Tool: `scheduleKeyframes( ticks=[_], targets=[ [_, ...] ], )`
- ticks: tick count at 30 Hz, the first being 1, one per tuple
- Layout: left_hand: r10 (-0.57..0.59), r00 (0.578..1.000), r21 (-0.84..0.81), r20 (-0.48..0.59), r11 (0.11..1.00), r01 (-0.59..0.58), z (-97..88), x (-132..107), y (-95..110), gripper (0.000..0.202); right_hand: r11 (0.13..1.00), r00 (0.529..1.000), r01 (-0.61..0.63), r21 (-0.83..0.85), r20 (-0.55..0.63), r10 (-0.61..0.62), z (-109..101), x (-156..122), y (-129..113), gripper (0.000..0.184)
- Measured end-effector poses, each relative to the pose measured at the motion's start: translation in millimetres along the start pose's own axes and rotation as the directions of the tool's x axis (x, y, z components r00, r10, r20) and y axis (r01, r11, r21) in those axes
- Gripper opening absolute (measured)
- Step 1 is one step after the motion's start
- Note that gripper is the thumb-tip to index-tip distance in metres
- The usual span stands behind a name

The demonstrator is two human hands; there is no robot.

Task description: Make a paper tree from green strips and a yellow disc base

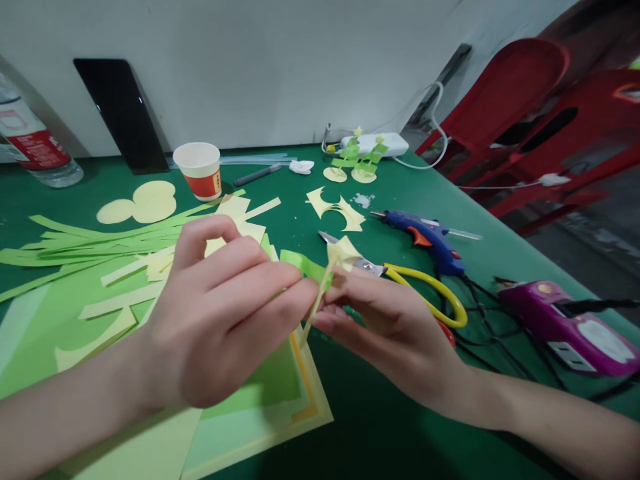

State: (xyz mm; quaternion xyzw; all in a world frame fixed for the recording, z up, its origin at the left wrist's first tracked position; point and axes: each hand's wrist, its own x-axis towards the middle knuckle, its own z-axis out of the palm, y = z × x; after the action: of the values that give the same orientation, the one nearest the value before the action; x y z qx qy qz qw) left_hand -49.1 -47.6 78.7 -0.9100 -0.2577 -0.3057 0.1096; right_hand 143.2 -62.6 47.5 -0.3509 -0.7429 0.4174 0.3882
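My left hand (220, 313) is closed, its fingertips pinching a bright green paper strip (300, 260). Facing it, my right hand (395, 327) is closed on a paper flower (343, 251) with a pale yellow head and a thin stem that slants down between both hands. The green strip meets the stem at the fingertips; whether it is stuck there is hidden. Just behind my right hand lie scissors (425, 287) with yellow handles. Beneath my left hand are stacked green and yellow paper sheets (260, 393) and loose pale yellow strips (120, 303).
A blue glue gun (435, 240) and a purple power strip (575, 327) with black cables lie right. Two finished paper flowers (357, 160) stand near a white power strip (393, 143). A paper cup (200, 177), phone (120, 113), bottle (40, 143) and green strips (100, 243) are left.
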Motion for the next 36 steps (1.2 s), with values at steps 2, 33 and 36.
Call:
scheduleKeyframes(
  ticks=[2, 33, 36],
  targets=[
    [0.002, 1.000, 0.002, 0.008, 1.000, -0.002, -0.8, 0, 0, 0.008, 1.000, 1.000, -0.016, 0.004, -0.019, 0.017, 0, 0, 0, 0.008],
    [-0.026, 0.997, -0.455, 0.079, 0.888, 0.059, 3.4, 1, 6, 0.018, 0.999, 0.994, 0.025, -0.034, -0.110, -0.028, -2, 4, -3, 0.011],
    [-0.195, 0.980, -0.509, 0.036, 0.841, 0.186, 2.9, 6, 7, 0.014, 0.999, 0.988, 0.021, -0.049, -0.153, -0.028, -2, 4, -2, 0.012]
  ],
)
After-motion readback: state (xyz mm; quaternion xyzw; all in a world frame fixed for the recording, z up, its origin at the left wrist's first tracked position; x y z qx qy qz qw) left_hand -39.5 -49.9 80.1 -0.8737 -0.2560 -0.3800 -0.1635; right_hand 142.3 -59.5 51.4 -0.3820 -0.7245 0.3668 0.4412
